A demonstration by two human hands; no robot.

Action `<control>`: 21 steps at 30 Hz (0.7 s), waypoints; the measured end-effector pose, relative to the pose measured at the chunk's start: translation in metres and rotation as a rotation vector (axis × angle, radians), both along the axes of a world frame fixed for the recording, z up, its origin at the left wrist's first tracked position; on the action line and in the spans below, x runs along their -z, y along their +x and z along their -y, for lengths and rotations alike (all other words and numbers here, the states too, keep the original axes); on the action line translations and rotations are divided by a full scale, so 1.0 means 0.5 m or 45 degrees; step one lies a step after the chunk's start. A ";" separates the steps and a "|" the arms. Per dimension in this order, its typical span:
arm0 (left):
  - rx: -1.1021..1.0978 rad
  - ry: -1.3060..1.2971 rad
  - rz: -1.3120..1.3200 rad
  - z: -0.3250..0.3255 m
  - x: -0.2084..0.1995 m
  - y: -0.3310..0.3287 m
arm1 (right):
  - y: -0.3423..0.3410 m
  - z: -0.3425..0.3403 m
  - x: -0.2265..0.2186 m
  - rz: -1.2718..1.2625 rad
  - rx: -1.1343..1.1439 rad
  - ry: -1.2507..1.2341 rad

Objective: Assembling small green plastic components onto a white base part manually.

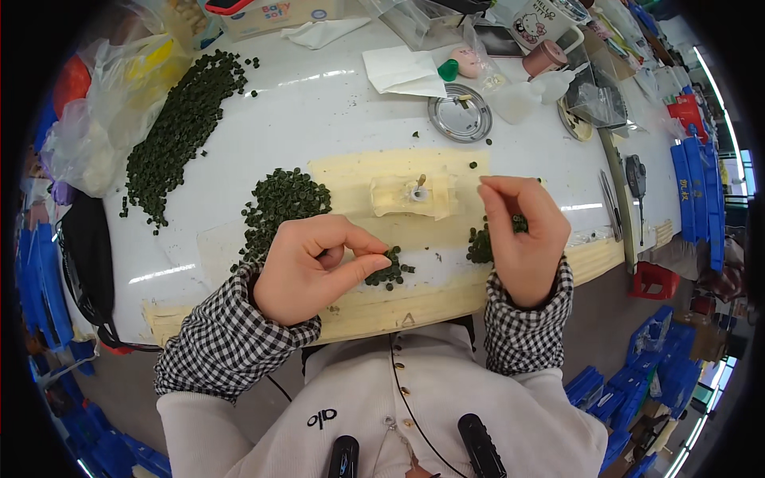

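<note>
My left hand [307, 267] has thumb and forefinger brought together in a pinch. Its fingertips are over a small heap of dark green pieces [390, 277] near the table's front edge. My right hand [531, 231] also pinches, its fingertips right of a pale block [388, 197] taped to the table. Whatever either hand holds is too small to make out. A small metal post with a brownish tip [420, 191] stands in the middle of the block. Beside my left wrist lies a larger heap of dark green pieces [287, 203]. Another small heap [480, 245] is partly behind my right hand.
A long pile of dark green pieces [179, 131] spreads at the far left, next to plastic bags [107, 131]. Farther back are a round metal dish [460, 119], a white tissue [402, 73] and a mug [542, 24]. Tweezers [611, 205] lie at the right.
</note>
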State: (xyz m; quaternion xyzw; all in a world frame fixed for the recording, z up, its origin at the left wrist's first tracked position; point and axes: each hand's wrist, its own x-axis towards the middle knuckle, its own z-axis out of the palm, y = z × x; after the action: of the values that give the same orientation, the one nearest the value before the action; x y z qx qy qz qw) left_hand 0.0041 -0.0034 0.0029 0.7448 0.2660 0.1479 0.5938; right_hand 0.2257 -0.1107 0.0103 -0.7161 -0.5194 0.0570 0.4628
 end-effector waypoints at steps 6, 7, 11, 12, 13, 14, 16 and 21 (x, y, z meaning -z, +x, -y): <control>0.018 -0.360 0.078 -0.002 0.007 0.005 | 0.094 0.017 0.024 0.589 0.116 -0.305; -0.010 -0.570 0.139 -0.007 0.010 0.005 | 0.092 0.015 0.024 0.570 0.108 -0.340; -0.222 -1.343 0.662 -0.035 0.028 -0.002 | 0.085 0.008 0.032 0.570 0.084 -0.330; -0.292 -1.341 0.694 -0.037 0.029 -0.001 | 0.082 0.007 0.032 0.581 0.090 -0.325; -0.362 -1.339 0.726 -0.038 0.030 -0.001 | 0.079 0.006 0.033 0.592 0.094 -0.320; -0.385 -1.380 0.763 -0.039 0.031 -0.001 | 0.078 0.006 0.033 0.624 0.073 -0.300; -0.430 -1.460 0.837 -0.039 0.032 -0.004 | 0.076 0.007 0.033 0.686 0.030 -0.260; -0.495 -1.427 0.844 -0.038 0.035 -0.004 | 0.071 0.005 0.030 0.720 -0.005 -0.292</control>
State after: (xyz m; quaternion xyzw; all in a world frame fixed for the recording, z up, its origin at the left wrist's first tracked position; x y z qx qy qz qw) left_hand 0.0019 0.0155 -0.0145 0.1782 0.2355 0.3123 0.9029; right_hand 0.2613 -0.1133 -0.0049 -0.7500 -0.6194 -0.0856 0.2159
